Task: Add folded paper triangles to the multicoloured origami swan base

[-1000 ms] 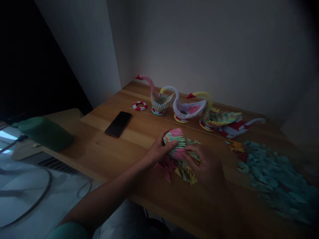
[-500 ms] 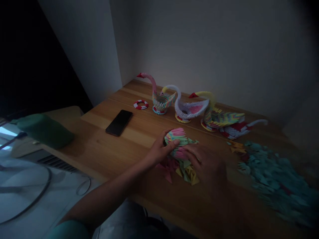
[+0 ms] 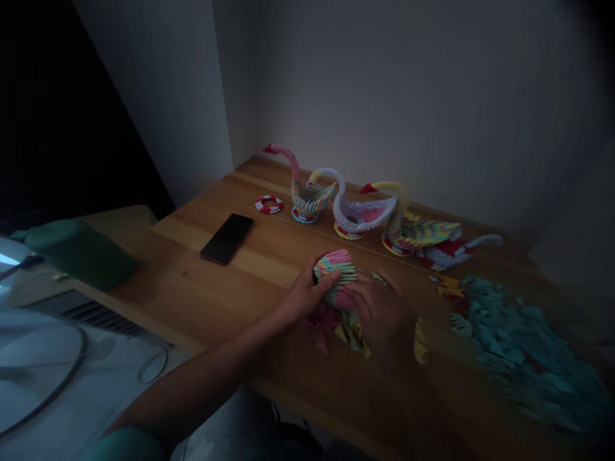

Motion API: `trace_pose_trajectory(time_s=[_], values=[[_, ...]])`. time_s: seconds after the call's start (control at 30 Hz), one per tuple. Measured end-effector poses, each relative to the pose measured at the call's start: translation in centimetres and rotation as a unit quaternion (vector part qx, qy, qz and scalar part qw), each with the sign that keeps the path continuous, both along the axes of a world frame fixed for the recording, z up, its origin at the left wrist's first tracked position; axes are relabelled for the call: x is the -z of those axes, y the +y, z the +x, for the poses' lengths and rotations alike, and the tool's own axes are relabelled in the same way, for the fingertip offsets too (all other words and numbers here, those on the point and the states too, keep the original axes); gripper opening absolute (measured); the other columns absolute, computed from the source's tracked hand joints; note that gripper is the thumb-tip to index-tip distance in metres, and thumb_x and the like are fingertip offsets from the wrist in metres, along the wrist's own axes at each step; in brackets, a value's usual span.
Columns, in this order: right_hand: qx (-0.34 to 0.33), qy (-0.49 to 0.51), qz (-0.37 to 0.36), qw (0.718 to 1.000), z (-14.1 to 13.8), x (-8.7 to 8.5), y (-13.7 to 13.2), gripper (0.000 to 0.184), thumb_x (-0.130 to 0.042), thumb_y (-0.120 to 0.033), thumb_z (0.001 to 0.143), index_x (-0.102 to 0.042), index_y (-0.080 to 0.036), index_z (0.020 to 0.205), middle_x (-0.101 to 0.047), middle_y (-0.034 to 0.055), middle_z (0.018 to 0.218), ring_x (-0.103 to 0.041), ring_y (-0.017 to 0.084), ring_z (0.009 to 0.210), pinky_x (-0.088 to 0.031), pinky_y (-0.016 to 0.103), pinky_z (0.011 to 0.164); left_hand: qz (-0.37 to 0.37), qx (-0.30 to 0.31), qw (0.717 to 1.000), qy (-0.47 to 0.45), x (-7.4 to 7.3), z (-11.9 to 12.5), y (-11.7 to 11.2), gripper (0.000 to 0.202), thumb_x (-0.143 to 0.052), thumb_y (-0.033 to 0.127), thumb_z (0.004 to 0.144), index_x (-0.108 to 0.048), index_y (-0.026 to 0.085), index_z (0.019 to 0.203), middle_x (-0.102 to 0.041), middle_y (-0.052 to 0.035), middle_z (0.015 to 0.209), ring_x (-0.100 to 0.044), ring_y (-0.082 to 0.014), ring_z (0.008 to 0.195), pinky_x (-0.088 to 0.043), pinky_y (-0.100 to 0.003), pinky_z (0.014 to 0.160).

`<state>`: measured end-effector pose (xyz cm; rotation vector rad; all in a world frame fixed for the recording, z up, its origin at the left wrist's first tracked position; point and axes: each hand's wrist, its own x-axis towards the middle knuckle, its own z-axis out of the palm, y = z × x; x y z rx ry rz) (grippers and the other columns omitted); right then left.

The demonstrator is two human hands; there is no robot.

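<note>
My left hand (image 3: 305, 288) is closed around a round origami body (image 3: 336, 261) built from folded paper pieces in pink, green and yellow. Its thumb presses on the near side. The fingers of my right hand (image 3: 384, 314) are bent against the right side of the same body, and their tips are partly hidden. Below the body, on the wooden table (image 3: 192, 301), lie loose pink paper pieces (image 3: 321, 330) and yellow and green paper pieces (image 3: 353, 334). A few more yellow pieces (image 3: 419, 342) show to the right of my right hand.
Several origami swans (image 3: 362, 218) stand along the wall behind. A red and white paper ring (image 3: 269, 204) and a black phone (image 3: 227, 239) lie at left. A large teal paper pile (image 3: 523, 346) covers the right, beside orange pieces (image 3: 449, 286). A green object (image 3: 79, 253) rests beyond the left edge.
My right hand has shifted slightly left and closer to the origami body, uncovering yellow pieces at its right. The left hand keeps its hold. The view has turned slightly.
</note>
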<state>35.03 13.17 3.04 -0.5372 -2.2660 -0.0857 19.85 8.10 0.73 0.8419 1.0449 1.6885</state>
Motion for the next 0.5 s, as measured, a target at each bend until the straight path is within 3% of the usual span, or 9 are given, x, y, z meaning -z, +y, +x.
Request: trace_pose_trajectory(time_s=[0.13, 0.23, 0.33, 0.43, 0.5], values=[[-0.011, 0.079, -0.096, 0.992, 0.5, -0.9, -0.3, 0.011, -0.059, -0.026, 0.092, -0.067, -0.026, 0.099, -0.074, 0.0049, 0.109, -0.068, 0.023, 0.105, -0.040, 0.048, 0.106, -0.023, 0.002, 0.996, -0.090, -0.3, 0.0, 0.1, 0.065, -0.075, 0.047, 0.074, -0.050, 0.021, 0.128, -0.064, -0.0067, 0.109, -0.061, -0.0193, 0.093, -0.051, -0.029, 0.082], [0.046, 0.170, -0.226, 0.958, 0.7, -1.2, -0.6, 0.017, -0.061, -0.036, 0.089, -0.069, -0.024, 0.098, -0.075, 0.0055, 0.102, -0.070, 0.024, 0.095, -0.052, 0.041, 0.089, -0.030, 0.003, 0.990, -0.137, -0.3, -0.1, 0.0, 0.070, -0.076, 0.046, 0.073, -0.045, 0.028, 0.133, -0.061, -0.0057, 0.115, -0.064, -0.0188, 0.087, -0.055, -0.031, 0.074], [0.051, 0.165, -0.336, 0.926, 0.4, -0.7, -0.8, 0.027, -0.061, -0.044, 0.087, -0.071, -0.023, 0.102, -0.074, 0.0063, 0.100, -0.069, 0.024, 0.092, -0.054, 0.037, 0.080, -0.028, -0.002, 0.987, -0.156, -0.1, 0.0, 0.1, 0.072, -0.077, 0.044, 0.072, -0.044, 0.031, 0.134, -0.061, -0.0047, 0.116, -0.065, -0.0177, 0.084, -0.056, -0.031, 0.072], [0.034, 0.145, -0.374, 0.916, -0.3, 0.2, -1.1, 0.031, -0.063, -0.045, 0.086, -0.069, -0.023, 0.107, -0.073, 0.0061, 0.104, -0.068, 0.023, 0.094, -0.053, 0.036, 0.082, -0.002, -0.003, 0.986, -0.167, 0.3, 0.4, 0.4, 0.065, -0.074, 0.047, 0.076, -0.047, 0.028, 0.132, -0.063, -0.0039, 0.110, -0.064, -0.0174, 0.085, -0.054, -0.029, 0.074], [0.031, 0.141, -0.345, 0.927, -0.9, 0.7, -1.3, 0.026, -0.065, -0.043, 0.085, -0.070, -0.022, 0.101, -0.073, 0.0053, 0.096, -0.067, 0.023, 0.089, -0.053, 0.036, 0.079, 0.013, -0.020, 0.982, -0.187, 0.4, 0.8, 0.6, 0.057, -0.068, 0.052, 0.080, -0.051, 0.026, 0.127, -0.065, -0.0033, 0.106, -0.064, -0.0182, 0.088, -0.053, -0.029, 0.080]])
